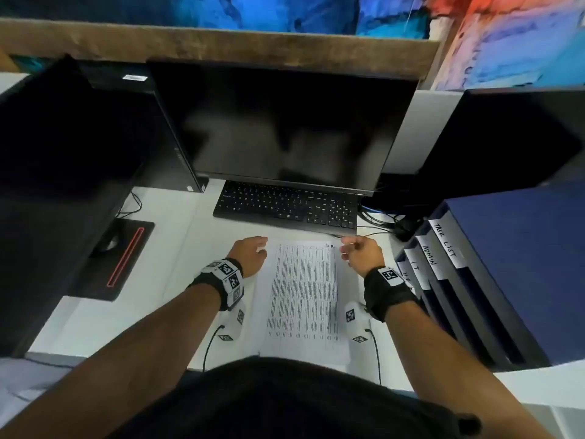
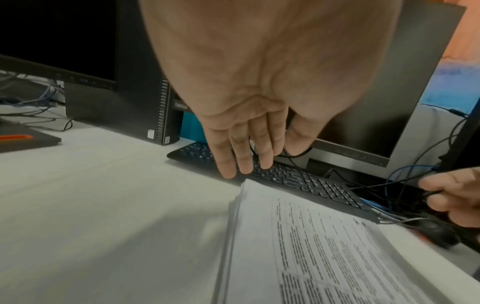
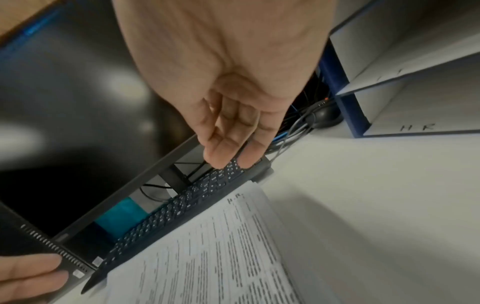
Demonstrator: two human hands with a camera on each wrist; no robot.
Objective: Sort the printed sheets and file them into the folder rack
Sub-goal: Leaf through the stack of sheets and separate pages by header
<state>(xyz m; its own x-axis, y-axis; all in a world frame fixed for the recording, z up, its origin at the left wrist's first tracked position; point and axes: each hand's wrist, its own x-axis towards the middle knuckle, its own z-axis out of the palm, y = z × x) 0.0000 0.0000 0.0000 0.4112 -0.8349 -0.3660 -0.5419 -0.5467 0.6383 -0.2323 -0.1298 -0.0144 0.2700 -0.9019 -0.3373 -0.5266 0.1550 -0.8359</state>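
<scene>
A stack of printed sheets [image 1: 302, 296] lies on the white desk in front of me, its top page marked "H.R." at the far right corner; it shows too in the left wrist view [image 2: 311, 246] and the right wrist view [image 3: 207, 246]. My left hand [image 1: 253, 251] hovers at the stack's far left corner with straight fingers [image 2: 241, 156], holding nothing. My right hand [image 1: 361, 248] hovers at the far right corner, its fingers [image 3: 228, 139] relaxed and empty. The blue folder rack [image 1: 493, 280] stands at the right with tabs labelled TASK LIST, ADMIN, IT and HR.
A black keyboard [image 1: 286, 205] lies just beyond the sheets under a dark monitor [image 1: 285, 122]. A second monitor [image 1: 57, 185] and a black pad with a red stripe [image 1: 120, 258] stand at the left. Cables [image 1: 380, 217] and a mouse lie between keyboard and rack.
</scene>
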